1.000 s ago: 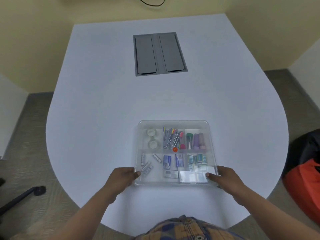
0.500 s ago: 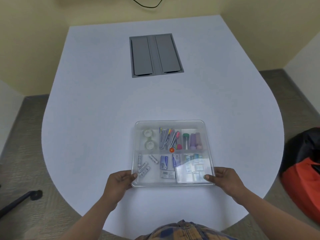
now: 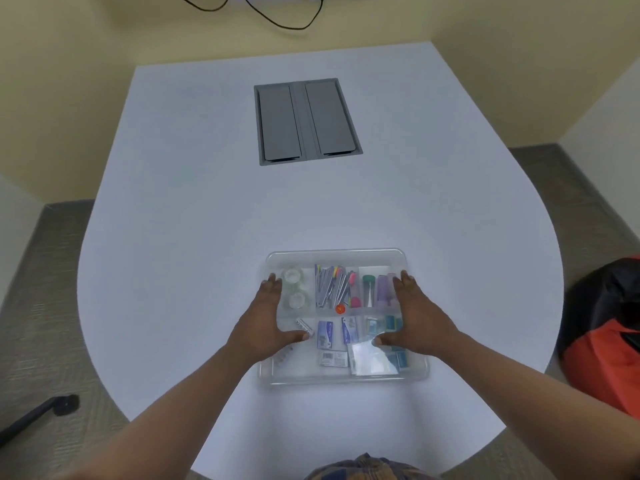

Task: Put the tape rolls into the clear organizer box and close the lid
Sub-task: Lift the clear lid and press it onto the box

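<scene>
The clear organizer box [image 3: 341,377] sits on the white table near its front edge, with its clear lid lying flat on top. Two clear tape rolls [image 3: 294,287] lie in the back left compartment, seen through the lid. My left hand [image 3: 268,323] rests flat on the left side of the lid, fingers spread. My right hand [image 3: 414,322] lies flat on the right side, thumb pointing inward. Pens, small tubes and little blue packets fill the other compartments.
A grey cable hatch [image 3: 306,121] is set into the white table [image 3: 173,237] further back. A black cable [image 3: 277,19] hangs on the wall behind. A red and black bag [image 3: 606,341] lies on the floor to the right, a chair leg [image 3: 38,410] to the left.
Both hands have left the box's front corners and moved forward onto the lid, where they now lie flat. The camera view has shifted closer.
</scene>
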